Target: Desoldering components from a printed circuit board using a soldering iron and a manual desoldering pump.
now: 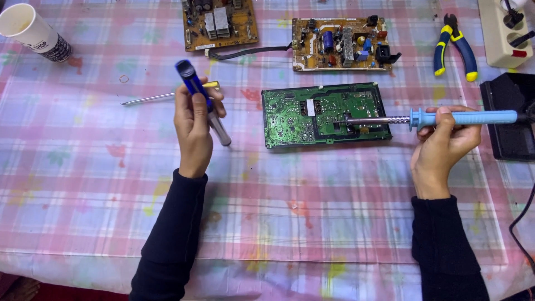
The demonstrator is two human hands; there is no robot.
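My right hand is gripping the soldering iron, its tip touching the green board mid-table; my left hand is clutching the desoldering pump. Lingering could scorch the board, I judge.

One view only, from a camera on the person's head, looking steeply down and forward over the worktop. It sits close enough that both forearms enter from the near edge. The left hand lies left of centre, the right hand at right. The far edge of the frame cuts the circuit boards and power strip.
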